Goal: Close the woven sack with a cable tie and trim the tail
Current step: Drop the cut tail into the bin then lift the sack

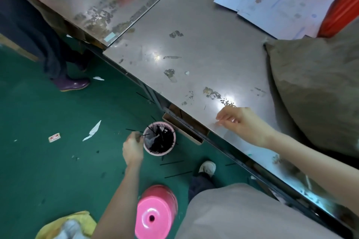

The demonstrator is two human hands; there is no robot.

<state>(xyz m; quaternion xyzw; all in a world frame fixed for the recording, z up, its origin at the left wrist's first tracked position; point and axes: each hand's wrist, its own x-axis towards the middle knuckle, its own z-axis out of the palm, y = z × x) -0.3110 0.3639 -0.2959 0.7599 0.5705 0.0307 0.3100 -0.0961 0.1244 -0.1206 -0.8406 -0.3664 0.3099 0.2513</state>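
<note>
The left hand (133, 148) reaches down to the pink basket (159, 138) of black cable ties (162, 137) on the floor, fingers pinched, apparently on one tie whose tail points toward 9 o'clock. The woven sack (314, 91) lies on the table (194, 44), well away at 2 o'clock, nearer the right hand (243, 123), which hovers loosely spread above the table edge. The sack's mouth is cut off by the frame.

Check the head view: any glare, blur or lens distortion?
Head view: bright glare spots on the scratched steel table; the straight table edge looks bowed, typical wide-angle distortion; the left hand at the small pink basket of black cable ties and the right hand look soft; printed papers are unreadable.
</note>
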